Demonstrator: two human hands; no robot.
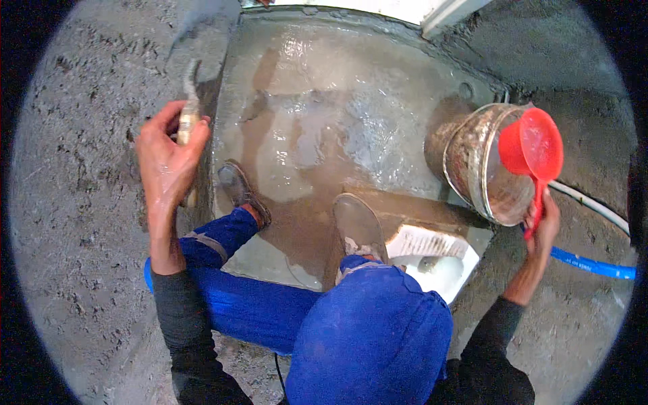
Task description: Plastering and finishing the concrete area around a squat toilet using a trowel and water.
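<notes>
My right hand (543, 221) is closed around the handle of a red plastic dipper (550, 145). The dipper's bowl is held at the mouth of a mud-stained bucket (466, 165), which leans with its opening toward my right hand. At the left, my left hand (169, 148) grips a narrow tool (189, 120) with a tan body and a pale, curved tip. It is held up beside the wall at the left edge of the wet floor (304, 121), and its exact kind is unclear.
A white squat toilet pan (435, 263) is set in the floor beside my right shoe (359, 226). My left shoe (239, 192) stands on wet cement. A blue pipe (594, 265) and a white pipe (590, 206) run along the right. A pale door frame (452, 17) stands at the far side.
</notes>
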